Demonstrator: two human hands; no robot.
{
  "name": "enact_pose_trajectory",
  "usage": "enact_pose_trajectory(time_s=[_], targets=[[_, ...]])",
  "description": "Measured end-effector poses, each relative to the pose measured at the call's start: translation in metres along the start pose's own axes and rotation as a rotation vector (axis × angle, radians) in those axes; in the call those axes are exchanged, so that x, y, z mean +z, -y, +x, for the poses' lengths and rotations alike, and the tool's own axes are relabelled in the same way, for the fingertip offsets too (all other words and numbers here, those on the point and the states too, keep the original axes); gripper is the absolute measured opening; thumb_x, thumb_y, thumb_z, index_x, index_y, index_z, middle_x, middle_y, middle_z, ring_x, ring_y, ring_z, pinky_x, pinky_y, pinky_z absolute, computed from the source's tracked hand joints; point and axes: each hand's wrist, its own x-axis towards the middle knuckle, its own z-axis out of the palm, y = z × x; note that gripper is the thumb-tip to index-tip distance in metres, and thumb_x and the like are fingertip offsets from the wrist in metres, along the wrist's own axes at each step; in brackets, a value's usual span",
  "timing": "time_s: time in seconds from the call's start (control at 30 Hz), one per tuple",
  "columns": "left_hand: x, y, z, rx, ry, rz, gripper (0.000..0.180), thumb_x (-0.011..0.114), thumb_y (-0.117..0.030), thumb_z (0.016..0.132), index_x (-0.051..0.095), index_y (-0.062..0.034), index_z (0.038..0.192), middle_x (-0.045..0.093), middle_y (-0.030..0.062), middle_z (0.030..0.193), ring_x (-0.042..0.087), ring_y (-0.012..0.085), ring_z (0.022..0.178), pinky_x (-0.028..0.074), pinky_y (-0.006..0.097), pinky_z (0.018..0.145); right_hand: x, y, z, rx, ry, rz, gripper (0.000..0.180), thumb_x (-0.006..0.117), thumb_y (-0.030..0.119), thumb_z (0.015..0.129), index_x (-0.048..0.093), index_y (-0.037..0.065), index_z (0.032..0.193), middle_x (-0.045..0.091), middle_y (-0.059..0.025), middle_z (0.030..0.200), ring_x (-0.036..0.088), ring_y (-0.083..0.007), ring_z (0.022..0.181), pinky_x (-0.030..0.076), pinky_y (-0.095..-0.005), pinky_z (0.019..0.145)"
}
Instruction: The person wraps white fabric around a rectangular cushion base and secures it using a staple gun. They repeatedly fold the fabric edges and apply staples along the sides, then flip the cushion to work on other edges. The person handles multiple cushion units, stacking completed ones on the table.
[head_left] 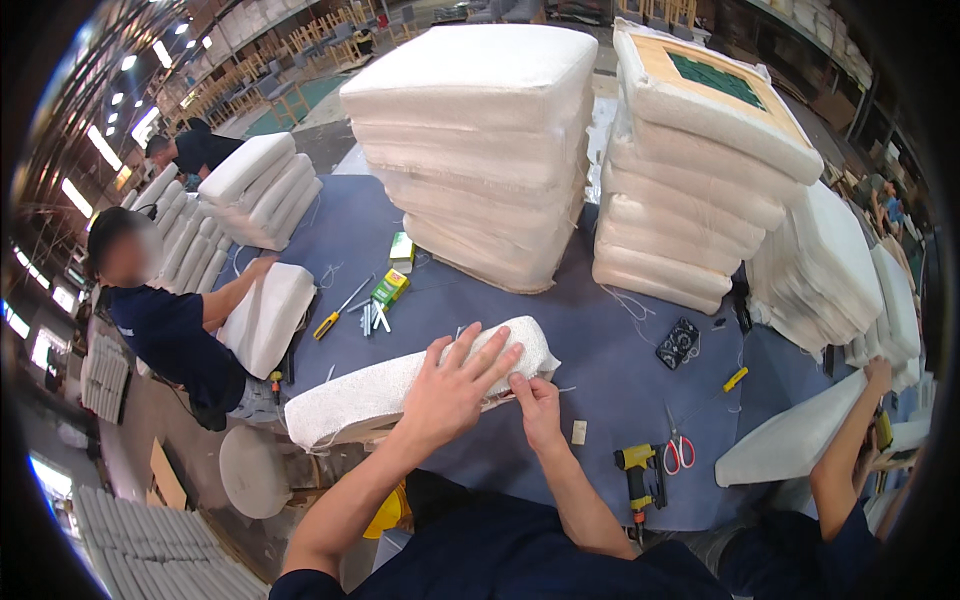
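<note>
A white upholstered seat cushion [350,398] stands tilted on its edge in front of me, with part of its wooden underside showing below. My left hand [452,385] lies across its top with the fingers spread on the textured white fabric. At the cushion's right end my right hand [540,408] is closed, thumb and fingers pinching the fabric's lower edge. A loose thread sticks out beside these fingers. What lies under the right fingertips is partly hidden.
Tall stacks of white cushions [470,130] stand at the back of the blue table [620,400]. A yellow-black staple gun [637,485], red-handled scissors [679,450], a yellow-handled screwdriver [327,324] and small green boxes [392,288] lie around. Co-workers handle cushions at left and right.
</note>
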Motion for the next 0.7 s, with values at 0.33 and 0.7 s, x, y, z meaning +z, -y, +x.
enact_pose_trajectory(time_s=[0.33, 0.7], targets=[[0.011, 0.005, 0.008, -0.076, -0.072, 0.056, 0.083, 0.071, -0.039, 0.096, 0.040, -0.0106, 0.167, 0.044, 0.0111, 0.172, 0.048, 0.0360, 0.150, 0.040, 0.056, 0.118, 0.002, -0.004, 0.027, -0.123, 0.085, -0.049, 0.042, 0.068, 0.030, 0.112, 0.076, -0.003, 0.087, 0.078, -0.0095, 0.082, 0.072, -0.0131, 0.074, 0.057, -0.0286, 0.071], [0.005, -0.006, 0.001, -0.068, -0.084, 0.007, 0.079, 0.071, -0.040, 0.097, 0.044, -0.0081, 0.164, 0.043, 0.0105, 0.172, 0.045, 0.0333, 0.153, 0.038, 0.054, 0.122, -0.022, -0.022, 0.021, -0.168, 0.060, -0.144, 0.043, 0.069, 0.029, 0.111, 0.075, -0.003, 0.083, 0.073, -0.0043, 0.078, 0.064, -0.0103, 0.072, 0.050, -0.0301, 0.067]])
